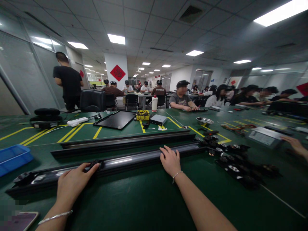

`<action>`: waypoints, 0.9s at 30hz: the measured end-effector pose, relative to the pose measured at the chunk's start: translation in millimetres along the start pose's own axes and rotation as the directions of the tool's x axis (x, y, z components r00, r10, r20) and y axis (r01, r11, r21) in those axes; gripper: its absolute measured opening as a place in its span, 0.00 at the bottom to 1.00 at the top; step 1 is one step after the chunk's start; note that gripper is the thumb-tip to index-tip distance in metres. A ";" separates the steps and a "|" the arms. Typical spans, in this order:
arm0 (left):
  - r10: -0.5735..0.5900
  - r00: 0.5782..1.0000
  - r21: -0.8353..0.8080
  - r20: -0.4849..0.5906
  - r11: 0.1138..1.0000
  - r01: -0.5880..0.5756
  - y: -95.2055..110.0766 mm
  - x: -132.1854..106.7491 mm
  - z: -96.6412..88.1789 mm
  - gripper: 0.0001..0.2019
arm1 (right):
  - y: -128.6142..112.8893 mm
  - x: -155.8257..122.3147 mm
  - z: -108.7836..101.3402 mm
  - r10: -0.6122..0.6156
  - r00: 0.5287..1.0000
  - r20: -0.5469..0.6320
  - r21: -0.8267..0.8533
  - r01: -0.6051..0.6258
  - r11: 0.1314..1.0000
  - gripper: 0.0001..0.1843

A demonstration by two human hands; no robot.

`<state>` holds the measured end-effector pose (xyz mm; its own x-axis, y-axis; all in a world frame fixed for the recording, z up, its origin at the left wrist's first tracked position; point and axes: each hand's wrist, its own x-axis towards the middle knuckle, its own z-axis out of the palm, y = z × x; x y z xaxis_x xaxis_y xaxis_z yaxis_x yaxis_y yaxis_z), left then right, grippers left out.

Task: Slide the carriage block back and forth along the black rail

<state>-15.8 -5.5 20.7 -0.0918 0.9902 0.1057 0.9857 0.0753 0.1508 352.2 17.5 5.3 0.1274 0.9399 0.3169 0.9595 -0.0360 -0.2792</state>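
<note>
A long black rail (134,159) with a shiny inner channel lies across the green table in front of me. My left hand (73,183) grips a small black part (94,163) in the channel between thumb and fingers; the palm hides some of it. My right hand (170,160) lies on the rail right of its middle, fingers stretched out and slightly apart, holding nothing. A dark round-topped part (25,178) sits at the rail's left end. Behind it lies a second black rail (130,140). Several black parts (240,163) are heaped past the right end.
A blue bin (14,158) stands at the left, a phone (21,221) at the near left corner. Farther back are a black panel (115,120), a white cup (154,103), a metal bowl (205,120) and a silver box (264,137). Another person's hand (295,146) reaches in at right.
</note>
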 end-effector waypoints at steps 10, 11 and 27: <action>0.076 0.996 0.277 0.053 0.957 -0.088 1.9 -2.0 -2.4 0.27 | 1.0 -0.8 1.7 -0.007 1.000 -0.015 0.038 0.008 0.999 0.21; 0.078 0.996 0.284 0.052 0.955 -0.089 1.4 -1.8 -1.8 0.27 | 1.2 -0.8 1.9 -0.007 1.000 -0.015 0.039 0.008 0.999 0.21; 0.126 0.992 0.291 0.022 0.948 -0.127 2.6 -6.7 -3.1 0.27 | 0.3 -0.3 -0.3 0.003 1.000 -0.003 0.041 -0.003 0.999 0.22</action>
<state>-13.1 -12.2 23.4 0.0365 0.9940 0.1027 0.9875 -0.0201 -0.1565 352.6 17.1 5.5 0.1309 0.9387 0.3190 0.9481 -0.0244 -0.3172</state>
